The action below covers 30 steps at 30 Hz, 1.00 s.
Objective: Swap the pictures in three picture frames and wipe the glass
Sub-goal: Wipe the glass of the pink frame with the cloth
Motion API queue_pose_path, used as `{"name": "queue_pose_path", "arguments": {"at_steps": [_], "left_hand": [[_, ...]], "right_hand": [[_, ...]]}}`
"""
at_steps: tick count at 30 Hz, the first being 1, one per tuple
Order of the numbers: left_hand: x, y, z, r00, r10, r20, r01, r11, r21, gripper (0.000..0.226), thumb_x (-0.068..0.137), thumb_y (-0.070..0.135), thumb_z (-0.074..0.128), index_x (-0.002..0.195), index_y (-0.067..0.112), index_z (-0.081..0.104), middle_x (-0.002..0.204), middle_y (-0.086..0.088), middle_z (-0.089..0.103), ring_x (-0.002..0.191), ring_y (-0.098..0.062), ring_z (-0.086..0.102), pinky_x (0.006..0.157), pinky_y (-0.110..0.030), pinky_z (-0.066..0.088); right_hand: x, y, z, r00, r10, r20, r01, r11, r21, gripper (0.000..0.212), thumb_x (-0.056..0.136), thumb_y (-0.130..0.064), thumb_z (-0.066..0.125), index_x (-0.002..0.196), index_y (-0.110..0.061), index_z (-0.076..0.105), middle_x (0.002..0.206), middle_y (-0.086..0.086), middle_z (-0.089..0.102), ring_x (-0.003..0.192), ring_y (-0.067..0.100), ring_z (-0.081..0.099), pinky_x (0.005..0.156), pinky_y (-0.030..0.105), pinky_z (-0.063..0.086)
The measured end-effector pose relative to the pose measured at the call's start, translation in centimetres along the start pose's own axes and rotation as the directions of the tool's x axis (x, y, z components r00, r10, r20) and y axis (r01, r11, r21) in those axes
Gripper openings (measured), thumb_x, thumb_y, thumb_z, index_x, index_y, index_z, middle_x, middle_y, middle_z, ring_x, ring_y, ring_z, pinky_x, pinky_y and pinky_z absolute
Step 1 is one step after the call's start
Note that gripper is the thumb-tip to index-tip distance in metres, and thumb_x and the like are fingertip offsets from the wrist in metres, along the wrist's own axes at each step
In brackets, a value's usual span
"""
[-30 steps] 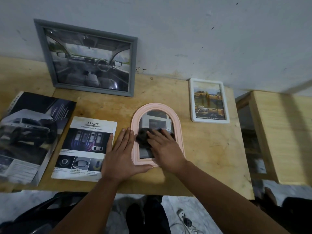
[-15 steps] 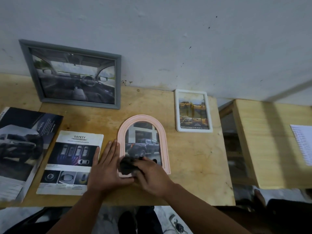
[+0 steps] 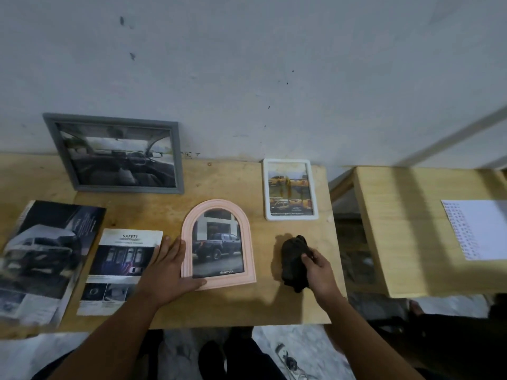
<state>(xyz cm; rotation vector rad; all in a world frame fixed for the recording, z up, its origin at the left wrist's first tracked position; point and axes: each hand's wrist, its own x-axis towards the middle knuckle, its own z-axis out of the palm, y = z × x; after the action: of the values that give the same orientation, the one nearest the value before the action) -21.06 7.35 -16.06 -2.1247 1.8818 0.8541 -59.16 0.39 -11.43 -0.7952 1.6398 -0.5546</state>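
A pink arched frame [image 3: 218, 207] with a dark pickup picture lies flat in the middle of the wooden table [image 3: 219, 305]. My left hand [image 3: 167, 272] rests flat at its lower left corner, thumb along the bottom edge. My right hand [image 3: 319, 270] grips a dark cloth [image 3: 292, 261], held to the right of the frame, off the glass. A grey frame [image 3: 175, 157] with a car interior leans on the wall at back left. A small white frame [image 3: 289, 189] with yellow vehicles lies at back right.
A "Safety" leaflet [image 3: 123, 270] lies left of my left hand, and a car brochure [image 3: 41, 256] at the far left. A second wooden surface [image 3: 406, 231] with a printed sheet [image 3: 477, 229] stands to the right across a gap. A cable plug [image 3: 288, 360] lies on the floor.
My right hand has lifted the cloth off the pink frame's glass and carried it to the right. My left hand stays at the frame's lower left. The view has tilted upward.
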Motion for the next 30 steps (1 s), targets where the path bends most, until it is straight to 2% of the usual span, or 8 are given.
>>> {"name": "queue_pose_path", "arguments": {"at_steps": [4, 7, 9, 11, 14, 18, 24, 30], "left_hand": [[-0.2, 2.0, -1.6, 0.997, -0.074, 0.020, 0.076, 0.993, -0.086, 0.115, 0.084, 0.084, 0.048, 0.165, 0.013, 0.009, 0.174, -0.001, 0.002, 0.159, -0.025, -0.014, 0.129, -0.042, 0.008], [-0.7, 3.4, -2.2, 0.987, -0.158, -0.030, 0.146, 0.961, -0.236, 0.099, 0.092, 0.067, 0.057, 0.163, 0.013, 0.016, 0.171, -0.004, 0.019, 0.158, -0.028, 0.014, 0.124, -0.043, 0.028], [-1.1, 4.1, -2.6, 0.978, -0.205, -0.026, 0.187, 0.930, -0.316, 0.094, 0.094, 0.060, 0.060, 0.163, 0.012, 0.018, 0.167, -0.008, 0.026, 0.152, -0.030, 0.029, 0.120, -0.043, 0.036], [-1.1, 4.6, -2.9, 0.971, -0.240, 0.008, 0.227, 0.906, -0.357, 0.091, 0.095, 0.058, 0.060, 0.163, 0.012, 0.019, 0.164, -0.011, 0.030, 0.149, -0.032, 0.035, 0.118, -0.043, 0.037], [-0.5, 4.6, -3.2, 0.953, -0.296, 0.063, 0.291, 0.843, -0.453, 0.075, 0.096, 0.054, 0.061, 0.155, 0.015, 0.037, 0.153, -0.010, 0.045, 0.137, -0.032, 0.050, 0.111, -0.043, 0.043], [1.0, 4.0, -3.2, 0.947, -0.317, 0.059, 0.289, 0.753, -0.591, 0.049, 0.096, 0.054, 0.063, 0.131, 0.021, 0.062, 0.126, -0.003, 0.066, 0.119, -0.027, 0.063, 0.099, -0.043, 0.053], [2.7, 3.5, -2.4, 0.910, -0.401, 0.102, 0.317, 0.516, -0.796, 0.045, 0.089, 0.058, 0.071, 0.114, 0.021, 0.071, 0.111, -0.002, 0.074, 0.100, -0.019, 0.070, 0.087, -0.040, 0.060], [3.4, 4.0, -5.3, 0.923, -0.383, 0.018, 0.202, 0.445, -0.873, 0.043, 0.082, 0.067, 0.070, 0.111, 0.035, 0.068, 0.110, 0.006, 0.070, 0.100, -0.015, 0.070, 0.083, -0.038, 0.060]], "right_hand": [[0.5, 1.2, -0.8, 0.996, 0.066, -0.062, -0.084, 0.929, -0.359, 0.047, 0.099, -0.012, 0.057, 0.144, -0.010, 0.045, 0.131, 0.016, 0.060, 0.126, 0.038, 0.057, 0.107, 0.055, 0.047], [-0.6, 0.3, 0.7, 0.975, 0.128, -0.184, -0.211, 0.801, -0.560, 0.087, 0.095, -0.028, 0.063, 0.161, -0.013, 0.010, 0.158, 0.021, 0.027, 0.143, 0.044, 0.032, 0.114, 0.059, 0.034], [-1.9, -0.9, 2.0, 0.977, 0.078, -0.199, -0.194, 0.713, -0.674, 0.095, 0.094, -0.035, 0.064, 0.162, -0.018, -0.002, 0.165, 0.017, 0.006, 0.151, 0.042, 0.013, 0.117, 0.061, 0.026], [-2.5, -1.8, 3.6, 0.989, -0.088, -0.116, -0.030, 0.655, -0.755, 0.090, 0.095, -0.033, 0.061, 0.162, -0.021, 0.003, 0.167, 0.014, 0.003, 0.152, 0.040, 0.011, 0.118, 0.059, 0.027], [-1.5, -2.5, 6.6, 0.976, -0.185, 0.115, 0.212, 0.677, -0.705, 0.077, 0.096, -0.026, 0.062, 0.160, -0.023, 0.019, 0.161, 0.011, 0.025, 0.147, 0.036, 0.030, 0.113, 0.048, 0.041], [0.0, -3.1, 10.1, 0.970, -0.002, 0.243, 0.124, 0.863, -0.490, 0.055, 0.095, -0.030, 0.065, 0.145, -0.024, 0.045, 0.133, 0.002, 0.057, 0.126, 0.027, 0.059, 0.099, 0.035, 0.056], [1.3, -3.2, 12.7, 0.968, -0.016, 0.252, 0.131, 0.886, -0.444, 0.032, 0.093, -0.031, 0.070, 0.124, -0.027, 0.063, 0.112, -0.007, 0.067, 0.097, 0.007, 0.065, 0.073, 0.016, 0.053], [2.4, -3.0, 13.1, 0.977, -0.116, 0.179, 0.184, 0.880, -0.438, 0.039, 0.080, -0.055, 0.071, 0.115, -0.040, 0.060, 0.110, -0.009, 0.068, 0.097, 0.007, 0.069, 0.082, 0.031, 0.063]]}}
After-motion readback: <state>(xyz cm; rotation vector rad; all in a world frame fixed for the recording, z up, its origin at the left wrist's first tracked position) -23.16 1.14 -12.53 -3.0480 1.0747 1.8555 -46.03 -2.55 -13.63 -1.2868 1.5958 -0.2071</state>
